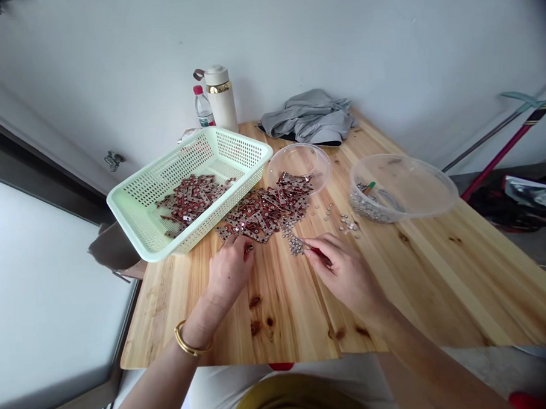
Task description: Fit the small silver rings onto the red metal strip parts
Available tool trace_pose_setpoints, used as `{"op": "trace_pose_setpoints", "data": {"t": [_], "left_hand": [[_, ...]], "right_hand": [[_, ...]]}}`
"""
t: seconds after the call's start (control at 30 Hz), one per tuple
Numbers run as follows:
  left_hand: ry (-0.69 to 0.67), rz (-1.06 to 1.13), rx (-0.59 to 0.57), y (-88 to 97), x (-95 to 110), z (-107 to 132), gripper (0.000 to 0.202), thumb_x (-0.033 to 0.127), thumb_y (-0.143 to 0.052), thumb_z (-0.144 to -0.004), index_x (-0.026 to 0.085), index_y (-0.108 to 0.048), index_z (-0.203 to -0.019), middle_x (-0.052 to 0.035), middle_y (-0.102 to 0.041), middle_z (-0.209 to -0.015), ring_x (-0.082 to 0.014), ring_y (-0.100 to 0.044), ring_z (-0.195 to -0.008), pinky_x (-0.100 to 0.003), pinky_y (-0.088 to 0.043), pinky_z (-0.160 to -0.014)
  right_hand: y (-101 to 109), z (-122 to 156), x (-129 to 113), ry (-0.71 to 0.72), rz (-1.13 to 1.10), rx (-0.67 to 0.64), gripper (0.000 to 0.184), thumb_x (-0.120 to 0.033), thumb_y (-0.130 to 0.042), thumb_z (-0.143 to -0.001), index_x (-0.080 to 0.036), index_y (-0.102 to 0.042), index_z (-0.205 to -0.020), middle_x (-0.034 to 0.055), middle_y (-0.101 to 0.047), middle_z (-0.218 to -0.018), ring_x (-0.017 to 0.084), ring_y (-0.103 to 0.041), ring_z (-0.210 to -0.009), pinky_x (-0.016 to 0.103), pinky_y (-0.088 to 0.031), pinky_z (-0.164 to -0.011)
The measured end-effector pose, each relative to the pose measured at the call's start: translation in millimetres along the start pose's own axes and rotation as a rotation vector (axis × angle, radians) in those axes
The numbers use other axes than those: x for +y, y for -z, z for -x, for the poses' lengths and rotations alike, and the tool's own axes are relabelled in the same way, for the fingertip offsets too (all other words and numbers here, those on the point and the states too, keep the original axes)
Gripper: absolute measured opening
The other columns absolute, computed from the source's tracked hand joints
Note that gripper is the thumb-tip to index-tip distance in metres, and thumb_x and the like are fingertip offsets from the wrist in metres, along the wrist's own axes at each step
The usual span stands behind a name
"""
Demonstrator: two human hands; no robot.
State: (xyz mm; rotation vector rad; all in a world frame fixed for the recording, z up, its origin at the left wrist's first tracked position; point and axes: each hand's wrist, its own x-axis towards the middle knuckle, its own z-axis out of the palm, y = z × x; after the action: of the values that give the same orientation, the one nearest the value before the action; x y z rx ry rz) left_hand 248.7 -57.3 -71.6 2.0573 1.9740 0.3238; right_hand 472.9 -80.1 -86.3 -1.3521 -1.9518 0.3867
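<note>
My right hand is closed on a pair of tweezers, with the tip over a small cluster of silver discs on the table. My left hand is curled with the fingers together at the near edge of a pile of reddish-brown strips with metal dots. A small dark bit shows at its fingertips, too small to name. The pile runs against a round clear tub lying on its side. More such strips lie inside a pale green basket to the left.
At the right stands a clear plastic bowl holding many small discs and a green-tipped tool. Loose discs lie beside it. Behind are a grey cloth, a white flask and a water bottle. Poles lean at the right.
</note>
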Motion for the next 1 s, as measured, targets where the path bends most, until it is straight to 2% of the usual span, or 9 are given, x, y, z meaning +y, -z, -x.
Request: {"op": "trace_pose_setpoints", "data": {"t": [0.13,0.23,0.3,0.37,0.5,0.6,0.67,0.77,1.0], "left_hand": [[0.038,-0.034,-0.014,5.9,4.9,-6.1,0.012,0.021,-0.052,-0.086,0.023,-0.064,-0.090,-0.0035,-0.069,-0.091,-0.0213,-0.064,-0.079,-0.029,-0.042,-0.062],[0.010,0.005,0.033,7.1,6.4,-4.1,0.015,0.020,-0.050,-0.088,0.022,-0.065,-0.088,-0.0043,-0.069,-0.093,-0.0195,-0.063,-0.079,-0.028,-0.041,-0.062],[-0.044,0.125,0.100,5.8,6.5,-0.3,0.017,0.021,-0.049,-0.089,0.021,-0.067,-0.088,-0.0050,-0.068,-0.099,-0.0171,-0.062,-0.078,-0.027,-0.041,-0.064],[-0.066,0.343,0.108,3.0,7.2,4.4,0.017,0.022,-0.051,-0.088,0.020,-0.068,-0.087,-0.0041,-0.069,-0.095,-0.0141,-0.059,-0.072,-0.026,-0.042,-0.065],[0.092,0.888,-0.117,-4.9,13.1,14.1,0.014,0.031,-0.062,-0.080,0.019,-0.069,-0.081,-0.0006,-0.069,-0.076,-0.0113,-0.057,-0.063,-0.024,-0.043,-0.062],[0.247,1.098,-0.222,-7.8,19.5,21.0,0.020,0.036,-0.068,-0.073,0.017,-0.069,-0.079,0.0008,-0.067,-0.069,-0.0092,-0.053,-0.057,-0.021,-0.038,-0.054],[0.317,1.134,-0.245,-7.9,22.4,24.7,0.022,0.037,-0.070,-0.071,0.017,-0.069,-0.080,0.0026,-0.063,-0.064,-0.0069,-0.045,-0.049,-0.020,-0.031,-0.046],[0.358,1.153,-0.247,-8.0,23.6,27.8,0.023,0.036,-0.071,-0.069,0.017,-0.069,-0.081,0.0040,-0.061,-0.060,-0.0049,-0.038,-0.044,-0.020,-0.026,-0.042],[0.262,1.049,-0.216,-12.7,20.1,30.2,0.019,0.029,-0.062,-0.075,0.015,-0.070,-0.085,0.0035,-0.060,-0.061,-0.0042,-0.034,-0.040,-0.019,-0.026,-0.040]], "right_hand": [[0.1,-1.5,1.9,-0.020,-0.013,0.020,0.018,-0.019,-0.050,-0.095,-0.017,-0.064,-0.105,0.0064,-0.066,-0.092,0.018,-0.064,-0.080,0.031,-0.050,-0.069],[2.3,-1.6,5.2,-0.026,0.004,0.021,0.017,-0.021,-0.050,-0.095,-0.019,-0.064,-0.104,0.0056,-0.067,-0.092,0.018,-0.064,-0.081,0.031,-0.049,-0.070],[3.7,-0.7,9.0,-0.032,0.034,-0.023,0.017,-0.022,-0.050,-0.095,-0.020,-0.065,-0.102,0.0051,-0.067,-0.093,0.018,-0.064,-0.082,0.031,-0.049,-0.072],[3.9,0.5,13.7,-0.051,0.073,-0.087,0.014,-0.023,-0.051,-0.095,-0.021,-0.065,-0.097,0.0047,-0.067,-0.091,0.018,-0.064,-0.080,0.031,-0.049,-0.073],[0.3,-0.4,22.1,-0.075,0.127,-0.147,0.013,-0.025,-0.053,-0.093,-0.021,-0.064,-0.088,0.0041,-0.067,-0.087,0.018,-0.063,-0.077,0.032,-0.049,-0.072],[-2.7,-4.0,24.4,-0.064,0.159,-0.170,0.011,-0.025,-0.055,-0.092,-0.021,-0.063,-0.086,0.0032,-0.066,-0.085,0.018,-0.062,-0.076,0.030,-0.047,-0.071],[-3.4,-6.2,23.7,-0.054,0.186,-0.188,0.010,-0.025,-0.057,-0.091,-0.020,-0.063,-0.084,0.0027,-0.065,-0.084,0.017,-0.062,-0.075,0.029,-0.046,-0.070],[-2.9,-8.1,19.2,-0.039,0.239,-0.207,0.010,-0.022,-0.057,-0.091,-0.020,-0.063,-0.083,0.0029,-0.065,-0.085,0.017,-0.062,-0.075,0.028,-0.044,-0.068],[1.6,-11.7,-3.5,0.066,0.618,-0.295,0.013,-0.013,-0.057,-0.087,-0.016,-0.067,-0.080,0.0075,-0.067,-0.082,0.020,-0.063,-0.073,0.031,-0.038,-0.060]]}}
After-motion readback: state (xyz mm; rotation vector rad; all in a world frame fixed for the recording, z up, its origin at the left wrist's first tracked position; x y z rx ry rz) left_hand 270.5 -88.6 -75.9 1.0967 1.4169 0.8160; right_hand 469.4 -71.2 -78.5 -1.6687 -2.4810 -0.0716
